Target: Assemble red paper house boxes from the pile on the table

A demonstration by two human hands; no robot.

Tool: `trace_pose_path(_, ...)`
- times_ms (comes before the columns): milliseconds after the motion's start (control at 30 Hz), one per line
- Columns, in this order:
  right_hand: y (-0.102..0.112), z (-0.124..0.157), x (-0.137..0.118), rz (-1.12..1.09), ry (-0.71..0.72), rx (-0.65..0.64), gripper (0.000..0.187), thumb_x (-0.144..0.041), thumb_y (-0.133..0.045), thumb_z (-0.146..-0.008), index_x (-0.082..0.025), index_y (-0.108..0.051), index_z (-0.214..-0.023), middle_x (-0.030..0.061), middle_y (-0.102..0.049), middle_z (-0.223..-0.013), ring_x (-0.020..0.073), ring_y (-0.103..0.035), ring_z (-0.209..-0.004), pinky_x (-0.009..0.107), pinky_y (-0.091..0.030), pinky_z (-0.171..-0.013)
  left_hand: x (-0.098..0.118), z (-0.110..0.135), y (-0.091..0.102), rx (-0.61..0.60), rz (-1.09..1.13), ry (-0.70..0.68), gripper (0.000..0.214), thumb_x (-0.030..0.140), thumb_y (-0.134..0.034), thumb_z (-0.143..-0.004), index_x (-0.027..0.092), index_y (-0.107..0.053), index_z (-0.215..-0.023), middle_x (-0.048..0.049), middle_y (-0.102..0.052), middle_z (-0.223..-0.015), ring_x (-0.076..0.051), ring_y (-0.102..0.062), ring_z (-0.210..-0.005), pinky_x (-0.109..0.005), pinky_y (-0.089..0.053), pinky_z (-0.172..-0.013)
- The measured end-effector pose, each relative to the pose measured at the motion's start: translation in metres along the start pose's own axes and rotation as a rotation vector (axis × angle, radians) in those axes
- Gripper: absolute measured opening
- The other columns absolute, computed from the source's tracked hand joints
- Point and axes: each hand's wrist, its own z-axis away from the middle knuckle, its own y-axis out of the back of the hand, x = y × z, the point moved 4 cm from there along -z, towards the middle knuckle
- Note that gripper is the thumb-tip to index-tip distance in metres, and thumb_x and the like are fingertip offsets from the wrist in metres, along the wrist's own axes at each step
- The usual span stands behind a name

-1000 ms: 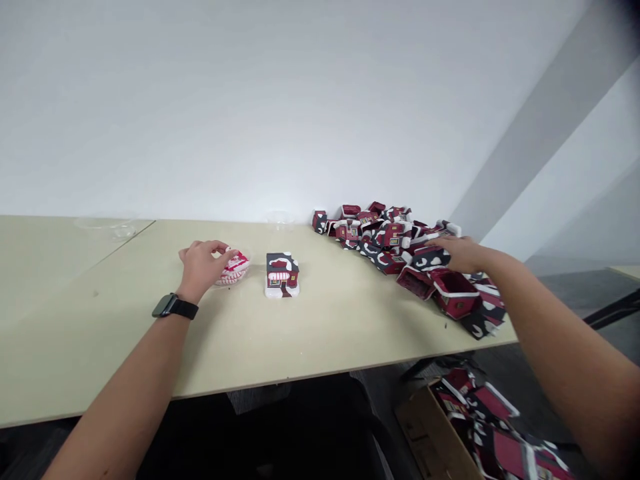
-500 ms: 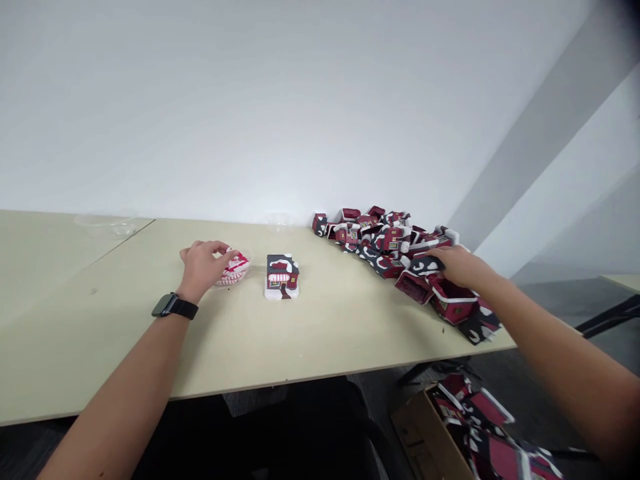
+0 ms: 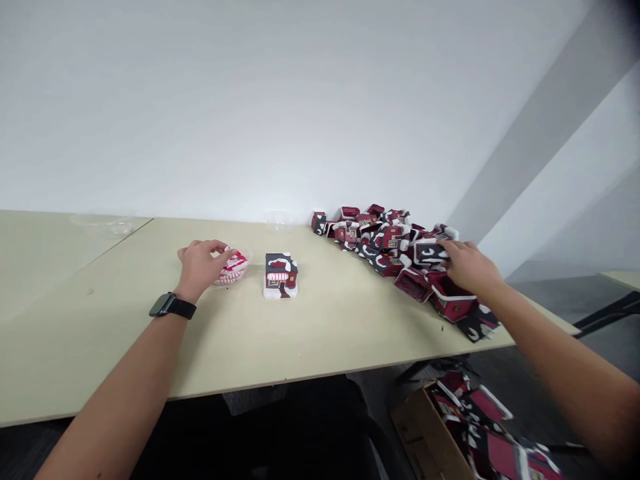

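Right hand [image 3: 470, 267] shifted up the heap since the last frame, fingers together on a black-and-white roof piece [image 3: 430, 252]; whether they grip it, cannot tell. Nearest, lower right: cardboard box [image 3: 425, 427] of red house pieces, below table level. Left hand [image 3: 200, 263], watch [image 3: 173, 305] on wrist, fingers curled around a red-and-white painted piece [image 3: 235, 265] on the beige table [image 3: 100, 347]. Just right of it: assembled house model [image 3: 280, 275] on a white base. Farther right: heaped house pieces [image 3: 380, 239]. Far edge: clear plastic bowl [image 3: 279, 221].

There were two clear plastic containers [image 3: 103, 225] and one upright model house [image 3: 281, 275]. One cardboard box [image 3: 425, 433] showed, and the heaped model houses [image 3: 385, 243] were too many to count.
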Motion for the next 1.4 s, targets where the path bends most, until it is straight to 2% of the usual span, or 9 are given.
trace_pose_path(300, 0.024, 0.004, -0.004, -0.122, -0.050, 0.089, 0.059, -0.017, -0.053, -0.092, -0.014, -0.058, -0.150, 0.0269, -0.065, -0.142, 0.0449, -0.057, -0.130, 0.053, -0.048, -0.100, -0.001, 0.002, -0.001, 0.005, 0.018, 0.002, 0.026, 0.050, -0.072, -0.085, 0.025, -0.077, -0.085, -0.0115, -0.080, -0.095, -0.038, -0.066, -0.110, -0.055, -0.036, -0.105)
trace_pose_path(467, 0.056, 0.009, -0.031, -0.184, -0.026, 0.170, 0.059, -0.021, -0.050, -0.094, -0.021, -0.055, -0.154, 0.0223, -0.064, -0.147, 0.0460, -0.052, -0.137, 0.057, -0.047, -0.106, 0.002, 0.003, 0.000, 0.009, 0.021, -0.006, 0.023, 0.048, -0.074, -0.085, 0.025, -0.077, -0.086, -0.0101, -0.080, -0.096, -0.037, -0.066, -0.109, -0.054, -0.036, -0.106)
trace_pose_path(600, 0.087, 0.014, -0.078, -0.311, 0.020, 0.268, 0.055, -0.028, -0.058, -0.094, -0.020, -0.060, -0.148, 0.0202, -0.069, -0.139, 0.0446, -0.049, -0.141, 0.057, -0.044, -0.116, 0.009, 0.004, 0.006, 0.021, 0.031, -0.002, 0.021, 0.045, -0.075, -0.085, 0.025, -0.076, -0.086, -0.0089, -0.079, -0.096, -0.035, -0.067, -0.107, -0.051, -0.039, -0.106)
trace_pose_path(667, 0.096, 0.016, -0.107, -0.419, 0.031, 0.241, 0.056, -0.033, -0.066, -0.090, -0.022, -0.062, -0.145, 0.0188, -0.070, -0.138, 0.0447, -0.052, -0.138, 0.060, -0.043, -0.117, 0.013, 0.005, 0.009, 0.044, 0.050, -0.001, 0.020, 0.045, -0.073, -0.086, 0.025, -0.075, -0.087, -0.0084, -0.079, -0.096, -0.033, -0.067, -0.106, -0.048, -0.042, -0.105)
trace_pose_path(833, 0.107, 0.033, -0.202, -0.956, 0.177, 0.063, 0.050, -0.038, -0.077, -0.078, -0.031, -0.070, -0.126, 0.0095, -0.073, -0.128, 0.0374, -0.067, -0.117, 0.059, -0.053, -0.107, 0.018, 0.007, 0.015, 0.125, 0.249, 0.059, 0.025, 0.047, -0.070, -0.087, 0.022, -0.073, -0.090, -0.0060, -0.077, -0.093, -0.027, -0.070, -0.095, -0.040, -0.051, -0.092)
trace_pose_path(900, 0.104, 0.040, -0.242, -1.230, 0.239, -0.099, 0.042, -0.042, -0.078, -0.078, -0.032, -0.071, -0.119, 0.0056, -0.075, -0.120, 0.0329, -0.071, -0.109, 0.056, -0.055, -0.104, 0.020, 0.007, 0.013, 0.124, 0.412, 0.087, 0.027, 0.048, -0.072, -0.086, 0.022, -0.070, -0.091, -0.0048, -0.076, -0.086, -0.024, -0.070, -0.086, -0.036, -0.052, -0.083)
trace_pose_path(1033, 0.097, 0.035, -0.297, -1.586, 0.198, -0.347, 0.043, -0.042, -0.084, -0.074, -0.027, -0.070, -0.111, 0.0032, -0.076, -0.108, 0.0275, -0.072, -0.096, 0.048, -0.059, -0.091, 0.022, 0.009, 0.004, 0.047, 0.739, 0.139, 0.041, 0.058, -0.079, -0.082, 0.020, -0.066, -0.091, -0.0044, -0.072, -0.075, -0.019, -0.065, -0.069, -0.031, -0.049, -0.067)
trace_pose_path(1167, 0.096, 0.003, -0.320, -1.761, 0.145, -0.200, 0.043, -0.044, -0.084, -0.073, -0.024, -0.069, -0.107, 0.0041, -0.077, -0.106, 0.0282, -0.070, -0.104, 0.047, -0.057, -0.096, 0.023, 0.009, -0.001, -0.041, 0.983, 0.209, 0.056, 0.071, -0.083, -0.076, 0.019, -0.065, -0.084, -0.0051, -0.068, -0.073, -0.015, -0.058, -0.063, -0.029, -0.045, -0.061)
trace_pose_path(1400, 0.076, -0.027, -0.365, -1.892, -0.052, 0.171, 0.049, -0.049, -0.077, -0.076, -0.023, -0.060, -0.114, 0.0094, -0.075, -0.117, 0.0270, -0.071, -0.108, 0.047, -0.056, -0.105, 0.030, 0.009, 0.004, -0.177, 1.246, 0.206, 0.047, 0.055, -0.094, -0.075, 0.018, -0.068, -0.088, -0.0059, -0.071, -0.088, -0.014, -0.062, -0.078, -0.029, -0.053, -0.079)
